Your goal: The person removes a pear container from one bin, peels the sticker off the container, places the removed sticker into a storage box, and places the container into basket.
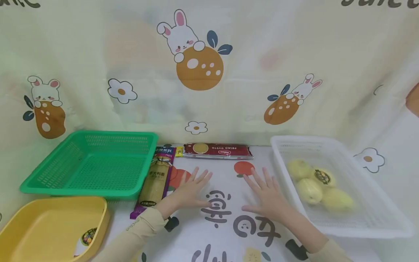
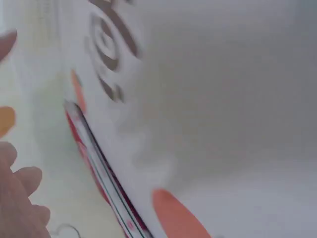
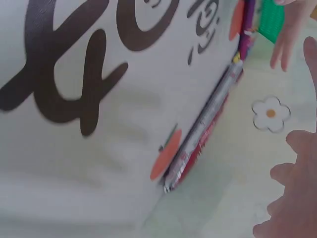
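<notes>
Purple pasta packet (image 1: 156, 178) beside left hand (image 1: 190, 189)

The red pasta packet (image 1: 218, 150) at the table's back edge is showing "PRIMO GUSTO", upside down. The purple packet (image 1: 156, 180) is bearing Chinese characters, too small for reading.

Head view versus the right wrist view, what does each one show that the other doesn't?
Only the head view shows the white basket with its yellow fruit, the yellow tub and both hands flat on the table: left hand, right hand. Only the right wrist view shows the red packet edge-on. Both share that red packet, the purple packet, the green basket and the printed tablecloth.
</notes>
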Action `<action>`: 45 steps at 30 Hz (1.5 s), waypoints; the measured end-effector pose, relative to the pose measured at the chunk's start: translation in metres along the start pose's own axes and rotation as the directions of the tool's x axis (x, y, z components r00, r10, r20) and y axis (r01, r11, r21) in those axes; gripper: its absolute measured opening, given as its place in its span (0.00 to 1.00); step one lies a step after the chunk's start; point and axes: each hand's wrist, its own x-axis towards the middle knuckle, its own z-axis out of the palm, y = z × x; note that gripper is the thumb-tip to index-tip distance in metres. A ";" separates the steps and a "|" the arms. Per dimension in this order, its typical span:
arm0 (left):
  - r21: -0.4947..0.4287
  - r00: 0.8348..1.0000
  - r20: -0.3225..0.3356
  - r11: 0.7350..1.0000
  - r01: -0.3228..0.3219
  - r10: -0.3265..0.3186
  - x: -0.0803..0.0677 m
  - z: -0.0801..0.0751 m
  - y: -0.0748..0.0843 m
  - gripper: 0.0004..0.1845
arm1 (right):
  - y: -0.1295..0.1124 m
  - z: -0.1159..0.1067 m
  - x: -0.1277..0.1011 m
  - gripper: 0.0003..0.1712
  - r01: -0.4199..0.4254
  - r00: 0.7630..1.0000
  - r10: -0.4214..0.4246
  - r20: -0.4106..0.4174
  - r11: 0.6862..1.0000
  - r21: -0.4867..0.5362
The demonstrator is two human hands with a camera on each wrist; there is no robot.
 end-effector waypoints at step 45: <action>-0.855 0.973 -0.216 0.496 -0.150 -0.078 0.083 0.074 0.205 0.15 | 0.164 -0.068 -0.143 0.49 -0.710 0.702 0.701 0.127 0.676 0.197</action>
